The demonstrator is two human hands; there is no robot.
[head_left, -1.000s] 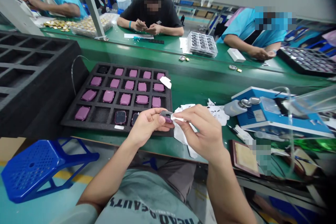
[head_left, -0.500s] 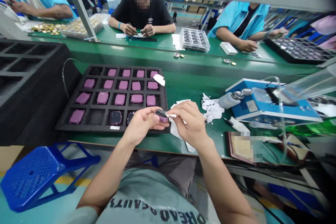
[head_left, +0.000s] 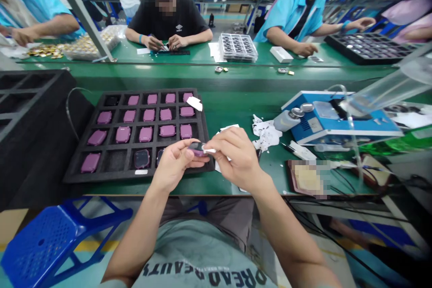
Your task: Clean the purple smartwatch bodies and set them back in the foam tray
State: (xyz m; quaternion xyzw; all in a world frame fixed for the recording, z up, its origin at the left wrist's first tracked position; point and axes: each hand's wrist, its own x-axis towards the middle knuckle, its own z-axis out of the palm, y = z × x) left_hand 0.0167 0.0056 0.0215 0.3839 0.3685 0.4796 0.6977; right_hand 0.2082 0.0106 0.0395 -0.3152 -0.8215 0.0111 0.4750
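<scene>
Left grip [head_left: 173, 164] closes on a watch [head_left: 195, 152], just above the tray's front right corner; the right grip [head_left: 238, 156] pinches a white scrap [head_left: 209, 150] against it. Behind, the black tray [head_left: 101, 176] of purple watches [head_left: 123, 134] lies on the green tabletop [head_left: 232, 99]. Rightward, a bottle [head_left: 284, 121] stands by a blue machine [head_left: 337, 133]. Farther off, a co-worker in black [head_left: 168, 22] leans over small parts.

On the bench [head_left: 232, 103], a tray [head_left: 108, 175] holds watches [head_left: 123, 134] in its compartments. A second tray [head_left: 37, 157] stands to its left, with a stool [head_left: 50, 234] lower down before it. Over the first tray's near right corner, the left hand [head_left: 173, 162] holds another watch [head_left: 195, 149], right hand [head_left: 236, 157] beside it. Farther right come paper [head_left: 266, 134], a bottle [head_left: 286, 121], then a machine [head_left: 367, 129].
</scene>
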